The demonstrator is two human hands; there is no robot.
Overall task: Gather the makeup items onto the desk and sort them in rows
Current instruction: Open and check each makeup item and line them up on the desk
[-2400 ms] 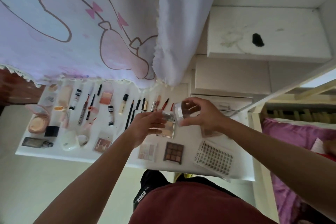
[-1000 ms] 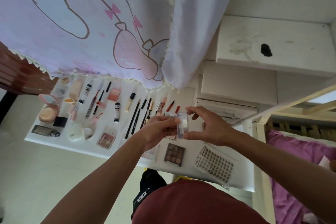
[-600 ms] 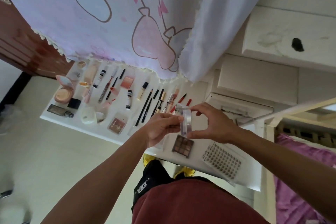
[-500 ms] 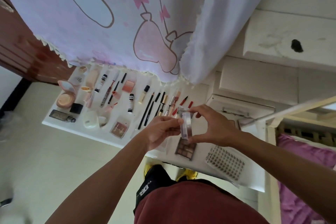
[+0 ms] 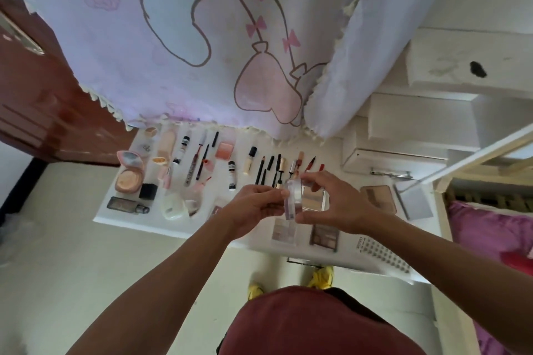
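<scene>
Left hand (image 5: 253,207) and right hand (image 5: 337,204) meet above the worktop (image 5: 202,223). Each grip pinches the small clear jar (image 5: 292,199), held on edge between them, off the surface. Just below, near edge: eyeshadow palette (image 5: 323,234). Farther back: pencils (image 5: 261,170) in a row; open compact (image 5: 128,180) at left. Beyond: printed curtain (image 5: 202,37).
</scene>
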